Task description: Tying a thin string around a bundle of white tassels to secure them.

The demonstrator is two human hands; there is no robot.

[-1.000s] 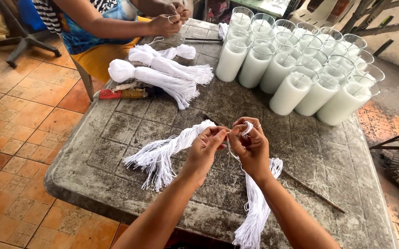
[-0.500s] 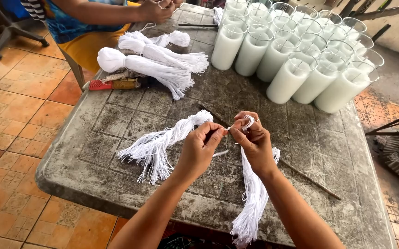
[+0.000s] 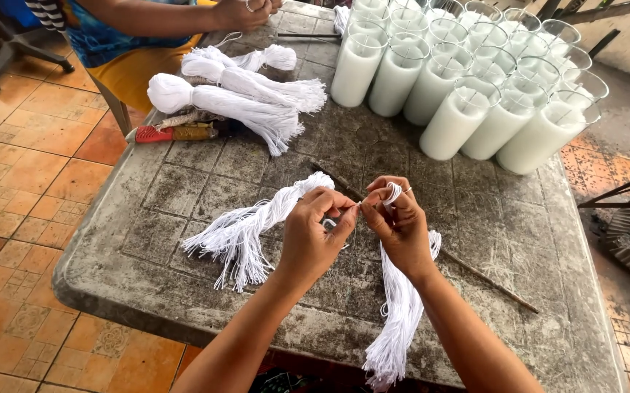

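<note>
My left hand [image 3: 316,236] and my right hand [image 3: 397,224] meet over the middle of a worn grey table [image 3: 184,175], both pinching a thin white string between thumb and fingers. A small loop of white string [image 3: 391,193] wraps around my right fingertips. A loose bundle of white strings [image 3: 246,229] lies on the table left of my left hand. A second bundle of white strings [image 3: 400,313] lies under my right wrist and hangs over the table's near edge.
Several glass jars of white wax [image 3: 468,80] stand at the back right. Tied white string bundles [image 3: 235,91] and a red-handled tool [image 3: 173,133] lie at the back left. Another person's hand [image 3: 246,11] works at the far edge. A thin dark stick [image 3: 490,280] lies right of my arm.
The view has drifted closer to the table. My hands stay together on the string, fingers working it, and have moved slightly toward me.
</note>
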